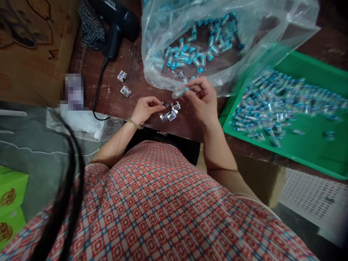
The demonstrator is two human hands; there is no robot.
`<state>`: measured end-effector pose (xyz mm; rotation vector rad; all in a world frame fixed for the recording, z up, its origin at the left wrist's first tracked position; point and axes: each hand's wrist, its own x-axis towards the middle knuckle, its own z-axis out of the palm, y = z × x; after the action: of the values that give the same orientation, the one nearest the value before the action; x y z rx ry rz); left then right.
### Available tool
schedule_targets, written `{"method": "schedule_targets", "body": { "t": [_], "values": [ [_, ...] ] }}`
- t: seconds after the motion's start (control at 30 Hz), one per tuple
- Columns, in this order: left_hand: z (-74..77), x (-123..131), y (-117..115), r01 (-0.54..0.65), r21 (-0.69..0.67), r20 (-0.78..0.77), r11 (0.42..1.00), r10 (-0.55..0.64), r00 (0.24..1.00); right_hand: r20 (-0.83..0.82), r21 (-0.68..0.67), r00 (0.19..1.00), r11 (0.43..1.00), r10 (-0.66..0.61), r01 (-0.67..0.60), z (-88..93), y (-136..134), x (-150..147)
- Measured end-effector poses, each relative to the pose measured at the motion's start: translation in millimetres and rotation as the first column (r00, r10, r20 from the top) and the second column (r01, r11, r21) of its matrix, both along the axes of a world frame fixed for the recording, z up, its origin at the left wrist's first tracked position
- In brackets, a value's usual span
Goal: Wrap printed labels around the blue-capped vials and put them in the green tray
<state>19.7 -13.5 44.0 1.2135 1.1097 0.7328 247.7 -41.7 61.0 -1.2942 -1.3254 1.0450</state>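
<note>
Between the thumb and fingers of my right hand [202,99] is a small clear vial [178,93] with a blue cap, held tilted over the table. My left hand [148,108] is beside it with thumb and forefinger pinched together, at a small dark, shiny piece [165,104] too small to make out. Just right of those fingertips lie several small printed labels [172,115]. Beyond my right hand, a clear plastic bag [152,78] lies with its mouth towards me, and many blue-capped vials [187,58] are spread inside it.
A green tray [312,156] with many wrapped vials [272,105] stands at the right. A black heat gun or hair dryer [115,32] lies back left, its cord [99,87] running forward. Two label stacks [124,83] sit near it. A cardboard box [35,54] stands far left.
</note>
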Motion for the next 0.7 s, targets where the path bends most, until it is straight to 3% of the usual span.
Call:
{"method": "schedule_targets", "body": {
  "t": [0.17, 0.27, 0.43, 0.5, 0.63, 0.7],
  "values": [
    [3.7, -0.3, -2.0, 0.046, -0.001, -0.032, 0.999, -0.046, 0.998, 0.003, 0.023, 0.995, 0.995, 0.096, -0.096, 12.7, -5.5, -5.7],
    [4.2, -2.7, -3.4, 0.082, -0.024, -0.026, 0.996, -0.082, 0.996, 0.101, -0.005, 0.986, 0.991, 0.131, -0.132, 17.0, -9.2, -7.7],
    [5.6, -1.0, -7.2, 0.142, -0.096, 0.013, 0.985, -0.142, 0.99, 0.182, -0.011, 0.964, 0.981, 0.195, -0.196, 14.7, -10.4, -3.4],
    [6.7, 2.6, -10.6, 0.158, -0.139, 0.106, 0.978, -0.144, 0.984, 0.189, 0.002, 0.97, 0.987, 0.155, -0.159, 9.6, -12.3, -4.6],
    [8.4, 8.2, -18.9, 0.213, -0.304, 0.309, 0.929, -0.116, 0.944, 0.287, 0.092, 0.957, 0.996, -0.044, 0.019, 0.3, -25.8, -16.3],
    [9.7, 9.2, -22.4, 0.235, -0.376, 0.355, 0.896, -0.095, 0.93, 0.305, 0.143, 0.949, 0.989, -0.077, 0.034, -2.0, -35.4, -23.8]
  ]
}}
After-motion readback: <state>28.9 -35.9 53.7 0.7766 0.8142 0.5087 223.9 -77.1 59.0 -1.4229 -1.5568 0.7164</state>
